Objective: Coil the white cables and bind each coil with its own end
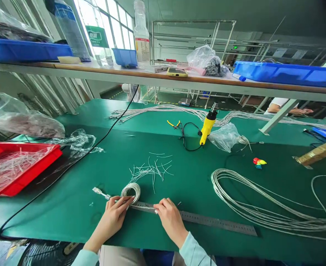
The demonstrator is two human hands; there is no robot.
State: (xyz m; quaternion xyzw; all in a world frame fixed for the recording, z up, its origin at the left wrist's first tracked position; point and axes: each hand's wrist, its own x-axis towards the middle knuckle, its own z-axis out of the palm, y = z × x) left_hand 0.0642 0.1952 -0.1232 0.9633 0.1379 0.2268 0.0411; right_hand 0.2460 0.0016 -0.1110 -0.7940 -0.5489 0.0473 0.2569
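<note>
My left hand (113, 218) rests on the green table, fingers pressed down on a white cable (130, 191) that loops into a small coil just above it. The cable's connector end (98, 191) sticks out to the left. My right hand (170, 218) pinches the same cable against a steel ruler (207, 220) that lies flat along the near edge. A scatter of short white cut pieces (151, 170) lies just beyond the coil.
A red tray (16, 170) of white pieces sits at left. A yellow heat gun (208, 125), yellow pliers (173, 124) and a plastic bag (225, 136) lie mid-table. Long white cable bundles (262, 207) fill the right. Another person's arm (287, 109) shows at far right.
</note>
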